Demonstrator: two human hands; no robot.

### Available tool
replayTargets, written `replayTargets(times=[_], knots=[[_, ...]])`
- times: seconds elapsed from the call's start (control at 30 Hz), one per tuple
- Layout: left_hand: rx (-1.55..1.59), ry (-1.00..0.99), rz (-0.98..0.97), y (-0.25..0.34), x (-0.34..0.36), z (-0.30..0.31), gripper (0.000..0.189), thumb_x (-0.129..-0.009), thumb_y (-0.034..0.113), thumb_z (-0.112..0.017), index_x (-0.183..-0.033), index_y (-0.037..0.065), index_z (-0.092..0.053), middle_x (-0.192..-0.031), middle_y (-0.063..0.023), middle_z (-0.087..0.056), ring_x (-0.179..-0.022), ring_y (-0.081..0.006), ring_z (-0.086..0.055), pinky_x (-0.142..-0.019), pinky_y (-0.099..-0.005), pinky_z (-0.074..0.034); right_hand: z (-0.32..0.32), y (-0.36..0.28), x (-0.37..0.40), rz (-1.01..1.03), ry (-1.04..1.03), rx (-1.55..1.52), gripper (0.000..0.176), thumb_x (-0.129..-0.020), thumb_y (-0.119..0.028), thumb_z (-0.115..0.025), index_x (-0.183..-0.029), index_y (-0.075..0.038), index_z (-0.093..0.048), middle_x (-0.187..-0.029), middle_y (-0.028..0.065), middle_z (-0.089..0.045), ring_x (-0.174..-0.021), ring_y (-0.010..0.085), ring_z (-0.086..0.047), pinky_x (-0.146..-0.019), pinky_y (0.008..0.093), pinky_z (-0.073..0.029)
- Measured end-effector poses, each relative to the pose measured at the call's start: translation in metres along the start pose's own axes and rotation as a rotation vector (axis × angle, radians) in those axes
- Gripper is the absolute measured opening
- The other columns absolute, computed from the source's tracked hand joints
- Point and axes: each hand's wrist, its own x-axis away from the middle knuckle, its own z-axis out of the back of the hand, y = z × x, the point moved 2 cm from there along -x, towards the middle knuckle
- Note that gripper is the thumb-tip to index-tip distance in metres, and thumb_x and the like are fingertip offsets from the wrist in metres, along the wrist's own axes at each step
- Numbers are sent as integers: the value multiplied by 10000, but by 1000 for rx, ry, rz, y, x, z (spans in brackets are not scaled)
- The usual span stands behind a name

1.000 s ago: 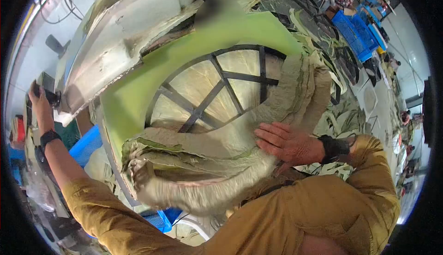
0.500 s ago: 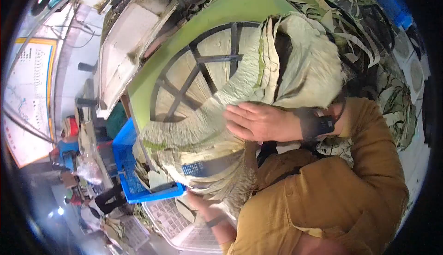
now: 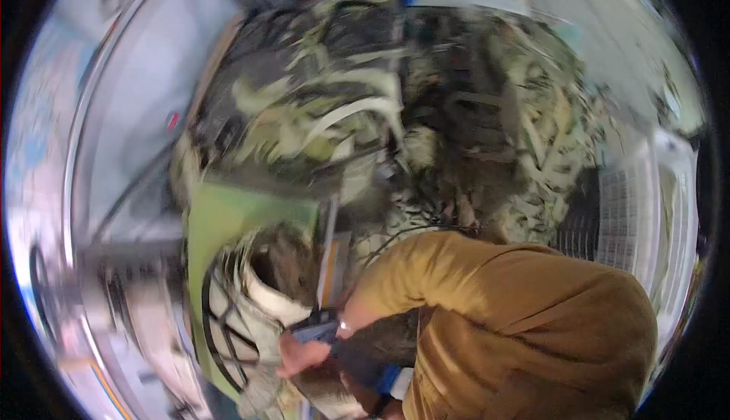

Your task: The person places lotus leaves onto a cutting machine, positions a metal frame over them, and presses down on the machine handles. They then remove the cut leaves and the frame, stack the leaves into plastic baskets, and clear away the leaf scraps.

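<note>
Sheets (image 3: 272, 300) now sit to the person's left, head having turned, over frame (image 3: 228, 332) and board (image 3: 247, 211). Right hand (image 3: 304, 353) is beside them, left hand (image 3: 356, 391) low; fingers of both (heavy blur) cannot be judged.

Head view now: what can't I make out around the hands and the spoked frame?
All in the head view:
- Right hand: motion blur hides its grip.
- Left hand: shadow and blur hide its fingers.
- Black spoked frame: its right side is hidden by the pale sheets.
- Scrap pile: motion blur merges the separate pieces.
</note>
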Motion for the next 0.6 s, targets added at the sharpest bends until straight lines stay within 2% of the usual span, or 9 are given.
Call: replayTargets(times=[0.17,0.23,0.27,0.33,0.37,0.4,0.47,0.53,0.6], knots=[[-107,-108,-35,9,18,-70,478,-955,399,-448,-1280,48,-463,-1215,-119,-516,-1103,-274,-532,-903,-416,-458,48,-24,19,-277,18,-168,664,-553,-328,-787,-1044,10,-496,-691,186,-614,-711,414,-618,-585,499,-474],[-135,-166,-15,4,31,-94,473,-956,394,-449,-1278,48,-461,-1214,-118,-513,-1108,-275,-529,-911,-417,-454,97,-37,35,-305,-139,-258,483,-776,-282,-621,-1104,42,-481,-654,179,-547,-644,413,-572,-529,490,-436],[-149,-195,8,0,37,-106,471,-956,392,-449,-1277,48,-460,-1214,-118,-511,-1110,-276,-527,-915,-417,-451,105,-44,60,-243,208,-298,455,-775,-266,-630,-1071,32,-459,-650,172,-543,-666,428,-573,-533,509,-416],[-172,-260,51,-10,50,-129,466,-957,388,-451,-1276,48,-459,-1213,-117,-507,-1114,-278,-523,-922,-418,-447,154,-68,97,-333,155,-385,356,-786,-237,-615,-971,10,-438,-705,209,-517,-680,450,-519,-558,497,-397],[-179,-297,73,-16,57,-141,463,-958,386,-451,-1275,48,-458,-1213,-117,-505,-1116,-279,-522,-926,-419,-445,100,-61,130,-680,18,-755,324,-800,-255,-588,-946,-4,-443,-712,215,-506,-687,446,-511,-558,477,-388],[-182,-343,103,-24,65,-155,461,-958,384,-452,-1274,48,-457,-1212,-116,-504,-1118,-280,-520,-930,-419,-443,150,-78,150,-539,253,-667,276,-840,-264,-546,-902,-15,-444,-727,194,-511,-782,450,-528,-605,496,-382],[-175,-430,160,-40,82,-182,456,-959,379,-453,-1273,48,-455,-1212,-116,-500,-1123,-282,-516,-938,-420,-439,204,-103,203,-512,454,-1294,379,-1005,-369,-379,-1058,-17,-510,-640,62,-503,-626,269,-511,-610,346,-443],[-161,-544,224,-56,99,-218,452,-960,375,-454,-1272,48,-453,-1211,-115,-496,-1127,-283,-513,-945,-420,-435,284,-143,222,-585,481,140,356,-999,-330,-410,-1137,-21,-519,-797,103,-602,-754,289,-579,-682,355,-476],[-139,-715,280,-76,116,-267,447,-961,371,-455,-1270,48,-451,-1210,-114,-493,-1131,-285,-509,-953,-421,-431,309,-157,260,-1172,478,-65,378,-964,-317,-479,-1227,-47,-507,-1031,162,-626,-901,321,-609,-740,394,-488]])
